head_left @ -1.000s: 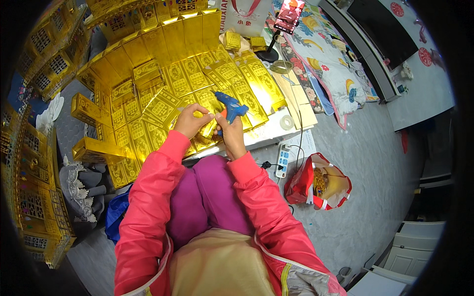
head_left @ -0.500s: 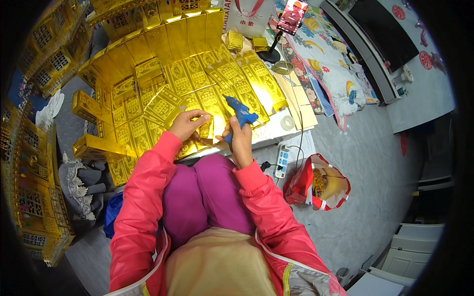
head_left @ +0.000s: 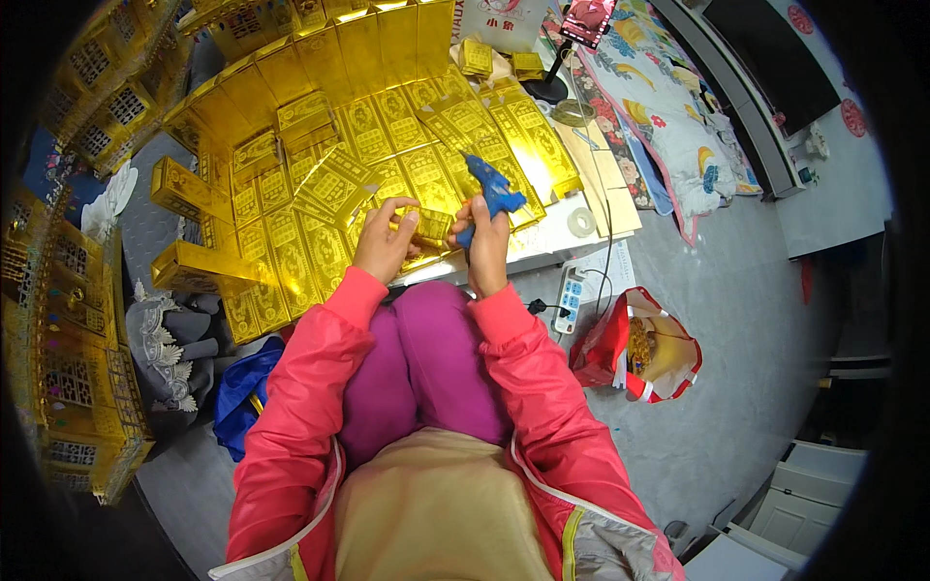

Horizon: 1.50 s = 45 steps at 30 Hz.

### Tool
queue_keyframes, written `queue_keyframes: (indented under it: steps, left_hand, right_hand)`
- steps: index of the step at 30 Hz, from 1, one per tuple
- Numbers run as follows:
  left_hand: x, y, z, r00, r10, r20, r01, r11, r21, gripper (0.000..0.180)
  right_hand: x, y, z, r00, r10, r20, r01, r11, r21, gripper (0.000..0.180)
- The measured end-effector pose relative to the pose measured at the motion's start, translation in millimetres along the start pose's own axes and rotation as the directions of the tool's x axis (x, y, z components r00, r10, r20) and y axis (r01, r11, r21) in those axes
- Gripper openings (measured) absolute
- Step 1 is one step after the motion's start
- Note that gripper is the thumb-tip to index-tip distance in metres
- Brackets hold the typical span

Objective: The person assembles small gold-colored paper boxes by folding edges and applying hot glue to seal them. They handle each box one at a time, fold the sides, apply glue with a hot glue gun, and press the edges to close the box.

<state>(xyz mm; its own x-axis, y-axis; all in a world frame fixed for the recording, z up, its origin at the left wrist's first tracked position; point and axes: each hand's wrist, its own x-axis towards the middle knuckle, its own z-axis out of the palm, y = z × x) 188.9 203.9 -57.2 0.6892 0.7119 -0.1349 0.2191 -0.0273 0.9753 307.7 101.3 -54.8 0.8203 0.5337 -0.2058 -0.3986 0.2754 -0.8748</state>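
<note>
My left hand [head_left: 384, 242] is closed on a small gold foil box [head_left: 433, 226] at the near edge of the table. My right hand [head_left: 486, 238] grips a blue glue gun [head_left: 494, 190], its nozzle tilted away from me; the lower fingers sit close to the box's right end. Beyond the hands, flat gold printed panels [head_left: 426, 167] cover the tabletop. A fan of loose gold foil sheets [head_left: 335, 186] overlaps them left of centre. Whether the right fingertips touch the small box, I cannot tell.
Upright gold boxes [head_left: 320, 53] form a wall along the table's back. On the right edge lies a roll of clear tape [head_left: 582, 222]. A power strip [head_left: 568, 300] and an open red bag [head_left: 601, 354] are on the floor. A phone [head_left: 587, 21] stands on a holder.
The small gold box has been lifted and turned between my hands, showing more of its side. My left fingers have shifted around it. The whole view has moved slightly.
</note>
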Motion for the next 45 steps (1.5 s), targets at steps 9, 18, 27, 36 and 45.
queue_keyframes:
  steps: [9,18,27,36,45]
  left_hand:
    - [-2.6,-2.6,-5.1,0.987,-0.145,0.068,0.160,0.892,-0.423,0.028]
    - [-12.7,4.6,-22.6,0.975,-0.054,0.216,0.189,0.714,-0.674,0.032]
    - [-25.3,24.7,-22.0,0.977,0.060,0.205,0.101,0.715,-0.692,0.031]
    - [-31.8,36.3,-24.7,0.978,0.108,0.177,0.045,0.724,-0.688,0.028]
    - [-33.4,38.6,-26.0,0.980,0.114,0.162,0.023,0.748,-0.663,0.028]
  right_hand:
    - [-26.3,-57.2,-34.9,0.984,-0.009,0.177,0.045,0.978,-0.204,0.032]
    - [-85.4,-105.3,-52.8,0.902,0.044,0.430,0.145,0.906,-0.398,0.032]
    - [-98.3,-110.1,-45.1,0.889,0.051,0.456,0.195,0.858,-0.475,0.029]
    - [-105.9,-115.7,-38.3,0.895,0.028,0.445,0.246,0.802,-0.545,0.030]
    - [-112.1,-116.5,-36.7,0.886,-0.022,0.463,0.328,0.737,-0.591,0.026]
